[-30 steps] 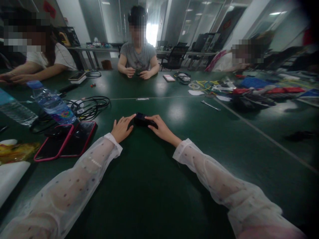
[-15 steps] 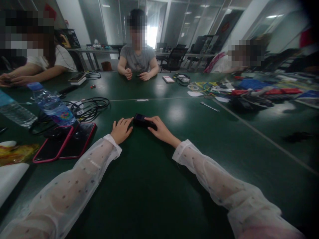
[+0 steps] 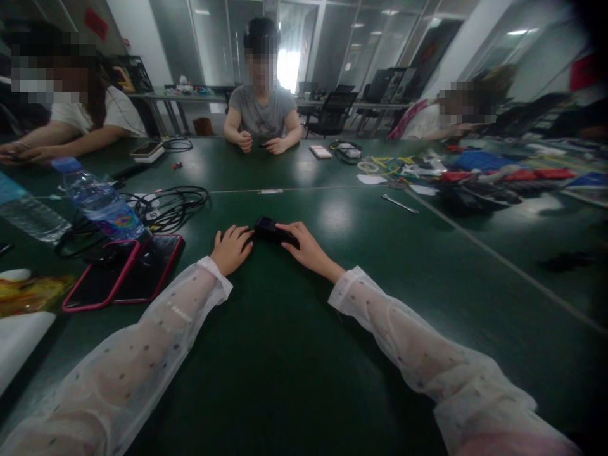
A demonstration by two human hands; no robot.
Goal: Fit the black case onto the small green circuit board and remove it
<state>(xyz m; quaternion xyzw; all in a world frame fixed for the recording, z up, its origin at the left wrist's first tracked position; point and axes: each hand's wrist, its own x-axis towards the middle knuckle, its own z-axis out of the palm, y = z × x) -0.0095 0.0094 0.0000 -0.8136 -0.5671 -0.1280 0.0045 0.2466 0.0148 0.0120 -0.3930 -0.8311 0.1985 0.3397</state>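
A small black device with a dark screen (image 3: 266, 224) lies on the green table (image 3: 280, 354) in front of me. My right hand (image 3: 304, 248) is closed around its right end, with the thumb on the near side and the fingers over the top. My left hand (image 3: 231, 248) rests palm down on the table just left of the device, its fingers spread. Its fingertips come close to the device's left end; whether they touch it I cannot tell. The underside of the device is hidden.
Left of my left hand lie two phones with red edges (image 3: 124, 272), a water bottle (image 3: 97, 199) and coiled black cables (image 3: 178, 206). A wrench (image 3: 399, 203) lies ahead on the right, before a heap of cables and tools (image 3: 494, 177). A person (image 3: 263, 114) sits opposite.
My hands and the device stay in nearly the same place. The fingertips of my left hand have drawn back very slightly.
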